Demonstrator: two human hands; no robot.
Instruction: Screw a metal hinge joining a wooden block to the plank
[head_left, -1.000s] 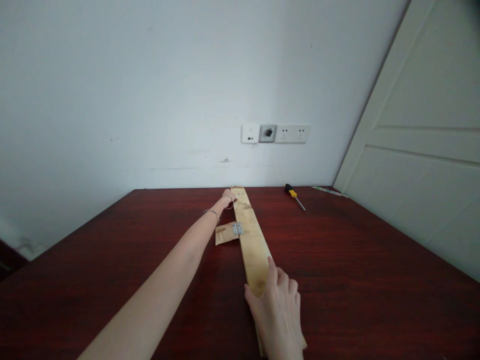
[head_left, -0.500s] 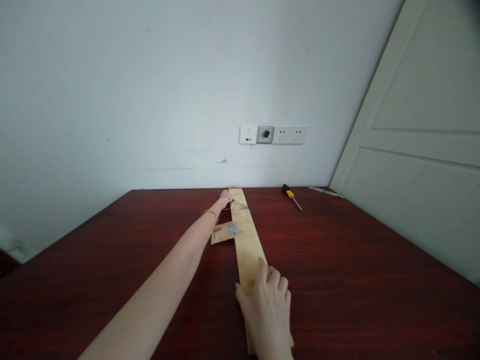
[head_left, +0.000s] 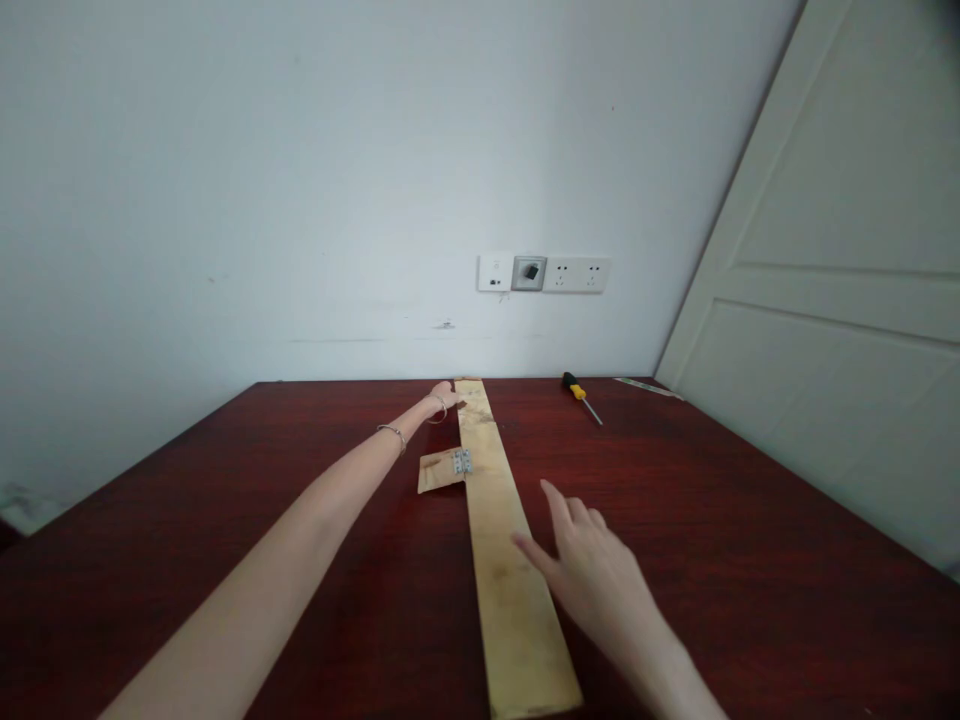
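Observation:
A long, pale wooden board (head_left: 499,500) lies lengthwise on the dark red table, stained in places. Near its far end, my left hand (head_left: 444,394) is at the left edge, fingers bent and a fingertip over the wood; the finger detail is small. On the right of the near half, my right hand (head_left: 592,555) is open, thumb and fingers apart, holding nothing. Its thumb reaches over the board's right edge. A metal hinge (head_left: 462,461) joins a short wooden piece (head_left: 439,472) to the board's left side.
A yellow and black screwdriver (head_left: 576,388) lies at the back right of the table (head_left: 712,520). Farther right is a thin printed strip (head_left: 649,387). Behind stands a white wall with sockets (head_left: 576,275); a white panelled door (head_left: 840,300) borders the right side.
My right hand has come off the near part of the board and moved right, its fingers spreading. My left hand and forearm have shifted slightly left. The board stays nearly in place.

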